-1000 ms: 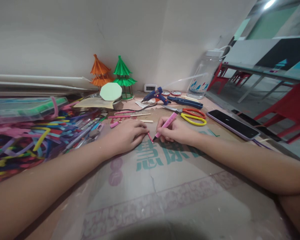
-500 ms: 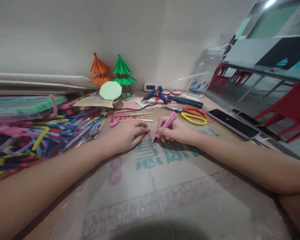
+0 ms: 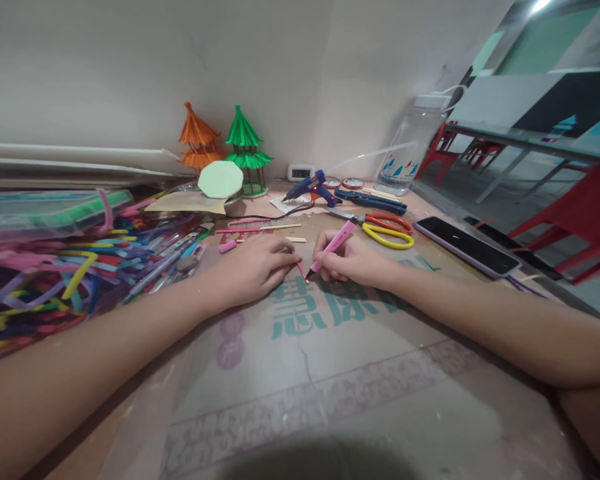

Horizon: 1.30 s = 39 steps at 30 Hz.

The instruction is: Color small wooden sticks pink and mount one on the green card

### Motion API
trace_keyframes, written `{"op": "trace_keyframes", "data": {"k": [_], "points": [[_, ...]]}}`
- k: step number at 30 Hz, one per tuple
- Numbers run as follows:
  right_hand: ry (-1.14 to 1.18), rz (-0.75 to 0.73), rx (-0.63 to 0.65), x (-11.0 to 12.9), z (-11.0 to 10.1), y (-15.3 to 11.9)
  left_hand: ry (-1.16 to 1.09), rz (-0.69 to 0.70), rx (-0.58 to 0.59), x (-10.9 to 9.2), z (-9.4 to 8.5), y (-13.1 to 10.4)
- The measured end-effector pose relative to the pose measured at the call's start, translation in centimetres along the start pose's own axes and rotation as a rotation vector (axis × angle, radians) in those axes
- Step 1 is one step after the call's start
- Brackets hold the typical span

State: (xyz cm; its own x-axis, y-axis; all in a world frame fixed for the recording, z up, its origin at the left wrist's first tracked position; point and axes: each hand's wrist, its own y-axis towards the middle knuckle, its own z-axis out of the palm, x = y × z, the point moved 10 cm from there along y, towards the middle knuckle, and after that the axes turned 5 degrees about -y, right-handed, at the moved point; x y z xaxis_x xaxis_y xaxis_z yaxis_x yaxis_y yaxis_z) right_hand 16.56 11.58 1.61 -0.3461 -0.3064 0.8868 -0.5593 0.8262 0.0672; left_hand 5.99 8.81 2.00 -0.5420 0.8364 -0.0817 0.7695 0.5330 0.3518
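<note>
My left hand [image 3: 263,267] rests on the cardboard sheet [image 3: 260,400], its fingers pinching a thin pink-coloured stick [image 3: 301,269] whose lower end slants toward me. In my right hand [image 3: 350,257] is a pink marker [image 3: 336,241], gripped like a pen, with its dark tip at or very close to the stick's end. The marker's pink cap [image 3: 227,247] lies just beyond my left hand. Behind it are several thin sticks [image 3: 280,227], some partly pink and some plain wood.
Pipe cleaners [image 3: 80,267] are heaped at the left. Toward the wall stand orange [image 3: 199,133] and green [image 3: 243,130] pagoda models, a blue glue gun [image 3: 310,187] and a water bottle [image 3: 410,147]. Scissors [image 3: 387,233] and a phone [image 3: 465,247] lie at the right.
The marker's tip has shifted slightly along the stick, up from its end. Both hands keep their grips and nearly the same places.
</note>
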Motion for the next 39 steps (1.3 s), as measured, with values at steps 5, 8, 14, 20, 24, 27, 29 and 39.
{"op": "trace_keyframes", "data": {"k": [5,8,14,20,24,27,29,39], "points": [[0.006,0.011,0.029,-0.25,0.21,-0.02,0.002,-0.018,0.027,0.14,0.18,0.08],[0.010,0.031,-0.011,-0.31,-0.18,-0.01,-0.003,-0.018,0.033,0.00,0.13,0.14],[0.011,0.020,-0.007,0.00,-0.12,-0.07,-0.011,-0.032,0.027,-0.19,-0.23,0.30],[0.004,0.000,0.020,0.06,0.21,-0.04,-0.002,-0.026,0.026,-0.21,-0.25,0.26],[0.008,0.017,-0.018,-0.12,-0.13,-0.01,-0.014,-0.011,0.016,-0.34,-0.31,0.24],[0.008,0.016,0.007,0.00,0.07,-0.05,-0.015,-0.012,0.018,-0.33,-0.29,0.25],[0.008,0.011,0.026,0.09,0.24,-0.07,-0.018,-0.016,0.018,-0.27,-0.28,0.26],[-0.029,0.017,-0.042,-0.24,-0.38,0.04,-0.041,-0.017,0.024,-0.27,-0.20,0.34]]}}
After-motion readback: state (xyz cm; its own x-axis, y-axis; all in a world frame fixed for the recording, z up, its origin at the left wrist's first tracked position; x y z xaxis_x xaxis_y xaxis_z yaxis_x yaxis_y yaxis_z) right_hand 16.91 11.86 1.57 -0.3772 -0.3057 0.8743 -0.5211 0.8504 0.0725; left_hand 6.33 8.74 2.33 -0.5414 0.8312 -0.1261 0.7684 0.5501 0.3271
